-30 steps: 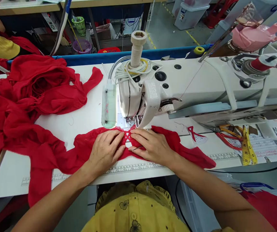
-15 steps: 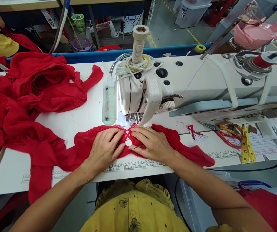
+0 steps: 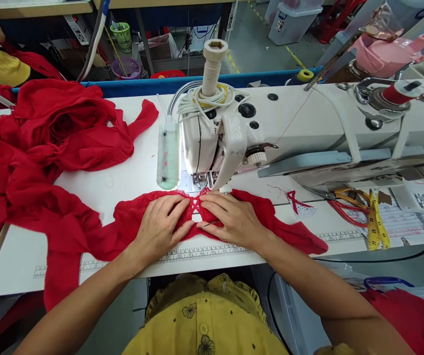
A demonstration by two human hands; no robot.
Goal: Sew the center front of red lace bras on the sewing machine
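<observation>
A red lace-edged bra (image 3: 137, 209) lies spread on the white sewing table, in front of the sewing machine's presser foot (image 3: 199, 180). Its crisscross centre (image 3: 196, 203) shows between my hands, with a small gap beneath it. My left hand (image 3: 163, 219) rests on the left half, fingers stretched out and thumb toward the centre. On the right half lies my right hand (image 3: 234, 217), its fingers extended over the cloth. A thin dark pointed tool (image 3: 209, 224) pokes out between that hand's thumb and fingers; the rest of it is hidden.
A heap of red garments (image 3: 67, 128) covers the table's left side. Scissors (image 3: 345, 198), a yellow tape measure (image 3: 376, 222) and a lace scrap (image 3: 300, 204) lie to the right. A small lamp (image 3: 168, 153) hangs left of the needle. A printed ruler (image 3: 197, 254) runs along the front edge.
Both hands and the bra stay in place. The view has shifted very slightly.
</observation>
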